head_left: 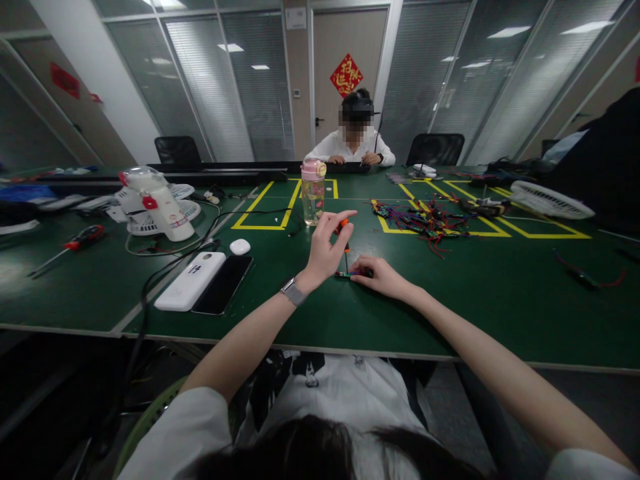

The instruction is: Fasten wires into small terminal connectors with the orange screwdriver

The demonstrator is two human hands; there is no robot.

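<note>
My left hand (326,248) is raised over the green table (450,313), its fingertips shut on the orange handle of a small screwdriver (343,230) that stands upright. The screwdriver's tip points down at a small dark part (349,274) lying on the table. My right hand (380,275) lies flat on the table and pins that part at its right end. A watch sits on my left wrist.
A white power bank (191,281) and a black phone (223,285) lie to the left, with a white earbud case (240,247) and black cables. A clear bottle (313,192), a wire tangle (425,219), fans and a red screwdriver (75,244) lie farther off. Another person sits opposite.
</note>
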